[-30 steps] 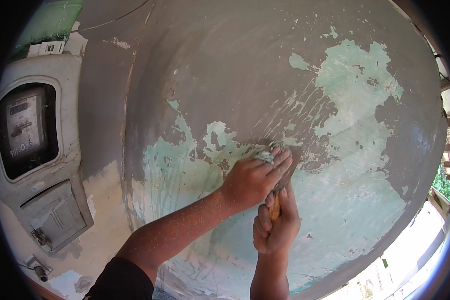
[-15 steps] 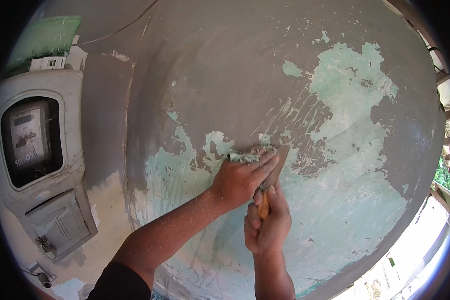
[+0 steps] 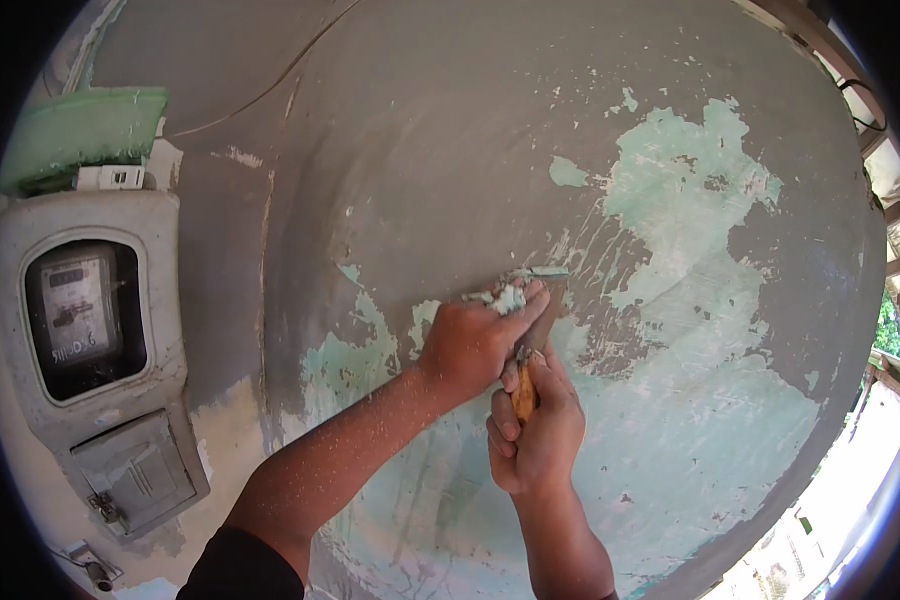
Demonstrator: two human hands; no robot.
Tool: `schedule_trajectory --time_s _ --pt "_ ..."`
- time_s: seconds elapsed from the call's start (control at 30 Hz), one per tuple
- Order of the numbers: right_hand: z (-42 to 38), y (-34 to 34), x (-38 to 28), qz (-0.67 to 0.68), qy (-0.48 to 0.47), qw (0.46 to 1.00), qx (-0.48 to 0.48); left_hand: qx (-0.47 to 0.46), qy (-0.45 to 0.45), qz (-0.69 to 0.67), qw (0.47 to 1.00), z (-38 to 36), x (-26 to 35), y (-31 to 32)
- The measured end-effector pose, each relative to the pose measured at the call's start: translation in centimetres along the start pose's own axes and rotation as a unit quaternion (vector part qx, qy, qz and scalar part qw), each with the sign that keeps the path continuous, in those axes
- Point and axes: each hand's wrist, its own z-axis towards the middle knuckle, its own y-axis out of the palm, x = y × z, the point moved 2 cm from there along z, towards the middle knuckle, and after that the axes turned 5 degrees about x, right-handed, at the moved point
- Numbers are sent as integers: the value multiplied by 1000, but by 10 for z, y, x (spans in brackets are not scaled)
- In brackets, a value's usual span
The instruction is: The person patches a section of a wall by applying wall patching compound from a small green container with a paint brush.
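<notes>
My right hand (image 3: 542, 432) is closed around the yellowish wooden handle of a scraper (image 3: 540, 332), which points upward with its blade against the wall. Pressed on the flat of the blade are the fingers of my left hand (image 3: 470, 345), held close together. Loose paint peelings (image 3: 508, 298) have bunched up over the left fingers, and a curled strip lies along the blade's top edge. Pale green paint (image 3: 670, 420) covers the wall below and to the right in ragged patches. Bare grey wall (image 3: 450, 180) shows above the blade.
At left a grey meter box (image 3: 165, 290) hangs on the wall, with a green cover (image 3: 90, 130) above it. A thin cable (image 3: 290, 70) runs along the upper wall. Beyond the wall's right edge are wooden beams (image 3: 820, 40) and bright daylight.
Both hands have pushed the scraper upward along the wall, lifting more paint at its edge. The camera view has shifted, so the meter box appears lower and further right.
</notes>
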Motion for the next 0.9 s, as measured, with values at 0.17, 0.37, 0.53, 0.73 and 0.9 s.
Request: schedule_trajectory --time_s 0.17,0.37,0.53,0.73,0.9 --pt "1 14 6 14 -3 1000 24 -1 51 23 998 12 -16 1" --pt "-11 -12 16 52 14 998 31 13 148 84 985 -40 11 -1" --pt "31 0 -10 19 5 999 -38 6 113 104 988 -1 -9 9" --pt "-6 1 -7 35 20 999 -21 -32 96 70 992 -16 8 -6" --pt "15 12 -17 21 13 999 -35 -27 98 93 991 10 2 -5"
